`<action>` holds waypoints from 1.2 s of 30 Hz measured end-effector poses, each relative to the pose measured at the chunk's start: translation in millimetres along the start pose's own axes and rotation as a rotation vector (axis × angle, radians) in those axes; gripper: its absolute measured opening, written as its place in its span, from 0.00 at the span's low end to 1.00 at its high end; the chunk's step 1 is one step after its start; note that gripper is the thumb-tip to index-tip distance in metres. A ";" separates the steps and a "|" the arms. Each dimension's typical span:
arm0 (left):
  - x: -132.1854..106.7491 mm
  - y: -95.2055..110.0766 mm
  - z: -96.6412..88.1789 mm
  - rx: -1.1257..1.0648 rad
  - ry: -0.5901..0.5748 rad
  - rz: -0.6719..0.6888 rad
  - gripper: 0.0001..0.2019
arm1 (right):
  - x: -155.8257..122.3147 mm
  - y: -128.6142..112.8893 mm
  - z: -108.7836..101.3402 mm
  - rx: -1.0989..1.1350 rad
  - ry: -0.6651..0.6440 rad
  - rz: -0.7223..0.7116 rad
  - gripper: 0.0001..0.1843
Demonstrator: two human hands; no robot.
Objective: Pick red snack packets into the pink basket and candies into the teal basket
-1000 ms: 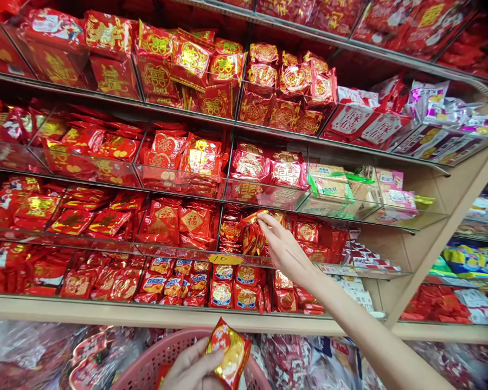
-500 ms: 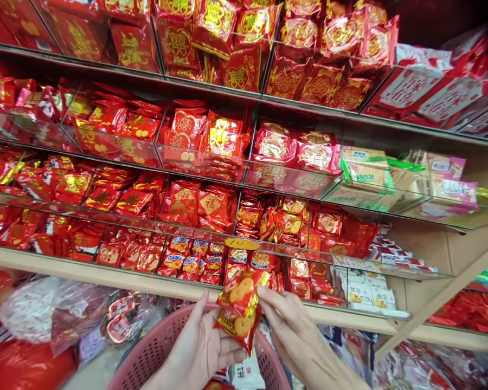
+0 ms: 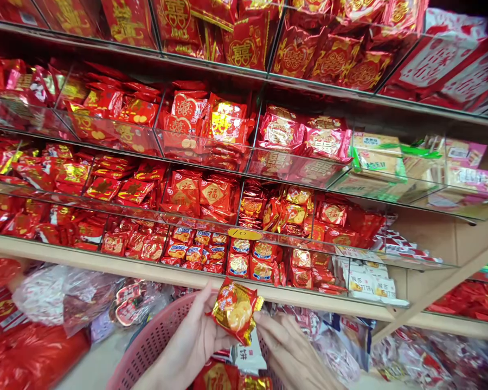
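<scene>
My left hand [image 3: 191, 341] pinches a small red and gold snack packet [image 3: 235, 310] above a pink plastic basket [image 3: 154, 346]. My right hand [image 3: 287, 352] sits just right of the packet, its fingers loosely curled and touching the packet's lower right edge. Inside the basket lie a red packet [image 3: 215, 376] and a white packet [image 3: 248, 357]. Glass-fronted shelves [image 3: 244, 234] of red and gold snack packets rise directly behind the hands.
A yellow price tag [image 3: 244, 234] marked 10 sticks to the glass shelf edge. The wooden shelf ledge [image 3: 146, 268] runs across above the basket. Clear plastic bags of red goods [image 3: 65, 298] lie at the lower left, and more bagged goods [image 3: 345, 341] sit at the lower right.
My right hand came down from the shelf to the basket with a packet. Now only one packet stays pinched in my left hand, and the view has tilted lower.
</scene>
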State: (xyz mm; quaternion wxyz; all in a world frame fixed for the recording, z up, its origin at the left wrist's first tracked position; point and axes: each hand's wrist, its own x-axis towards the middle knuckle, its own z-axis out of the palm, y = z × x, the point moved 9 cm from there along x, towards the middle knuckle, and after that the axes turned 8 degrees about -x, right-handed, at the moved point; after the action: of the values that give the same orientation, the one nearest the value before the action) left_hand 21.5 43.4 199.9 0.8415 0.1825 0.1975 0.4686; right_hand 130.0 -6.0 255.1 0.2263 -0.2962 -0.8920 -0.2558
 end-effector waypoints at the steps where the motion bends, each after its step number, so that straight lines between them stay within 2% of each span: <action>1: -1.0 1.6 -1.1 0.039 0.017 0.031 0.24 | -2.4 0.9 3.6 0.009 -0.004 0.007 0.38; 4: -4.1 5.0 -11.4 0.131 0.122 0.117 0.21 | -9.6 3.8 13.2 0.052 -0.008 0.032 0.37; 6: -5.9 5.4 -19.2 0.147 0.189 0.162 0.21 | -13.1 6.6 15.6 0.079 -0.002 0.071 0.32; 10: -7.0 -1.8 -25.6 0.161 0.234 0.163 0.21 | -10.7 15.7 6.9 0.182 0.079 0.253 0.21; 11: -7.0 -4.2 -26.0 0.170 0.238 0.157 0.21 | -7.1 16.6 7.9 0.202 0.058 0.300 0.22; 12: -7.2 -6.4 -26.5 0.179 0.243 0.156 0.21 | -2.5 15.9 11.2 0.213 0.011 0.333 0.27; 14: -7.8 -10.4 -28.3 0.190 0.261 0.159 0.22 | 7.8 10.7 22.5 0.227 -0.123 0.358 0.43; 16: -8.7 -14.9 -31.2 0.200 0.284 0.151 0.24 | 16.2 3.8 33.6 0.258 -0.227 0.345 0.52; 21: -16.8 -19.0 -46.8 0.236 0.428 0.116 0.28 | 19.4 -2.0 49.1 0.375 -0.322 0.359 0.52; 25: -20.2 -22.3 -49.8 0.271 0.398 0.081 0.23 | 14.0 -6.6 54.7 0.390 -0.362 0.374 0.51; 34: -35.2 -47.8 -71.8 0.341 0.373 0.026 0.26 | -3.4 -29.7 69.6 0.431 -0.432 0.458 0.51; 36: -44.5 -48.7 -81.6 0.362 0.410 -0.020 0.26 | -9.0 -34.9 69.4 0.466 -0.448 0.476 0.51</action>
State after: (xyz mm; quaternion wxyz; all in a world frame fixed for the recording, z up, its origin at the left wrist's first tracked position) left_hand -6.1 -9.0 113.3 0.7423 0.2291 0.4461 0.4444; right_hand 96.5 7.0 185.6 0.1402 -0.4839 -0.8597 0.0841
